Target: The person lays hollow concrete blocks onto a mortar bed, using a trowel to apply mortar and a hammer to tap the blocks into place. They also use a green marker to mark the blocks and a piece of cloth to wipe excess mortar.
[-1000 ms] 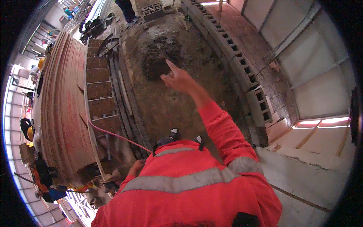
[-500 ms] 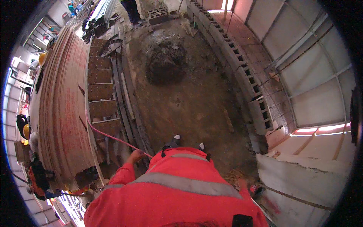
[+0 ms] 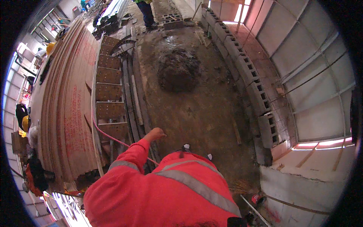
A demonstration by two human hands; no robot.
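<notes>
My left hand (image 3: 155, 134), in a red sleeve, is stretched forward over the dirt floor (image 3: 189, 126). Its fingers look curled together, and no object shows in them. A thin pink hose (image 3: 109, 137) runs from the stack at the left, passes behind my left forearm and reappears beside my waist. My right hand is out of view. At the lower right, near my right side, stands a pale slanted rod (image 3: 255, 210) with a small red object (image 3: 258, 198) by it.
Tall stacked boards (image 3: 72, 102) and a perforated metal form (image 3: 109, 90) line the left. A dark mound (image 3: 178, 70) lies ahead. A hollow-block wall (image 3: 245, 73) runs along the right. Another person's legs (image 3: 146, 13) stand at the far end beside several blocks (image 3: 172, 22).
My left hand has moved from beside the pink hose, forward and right over the floor. My right hand has left the view. The view has shifted slightly.
</notes>
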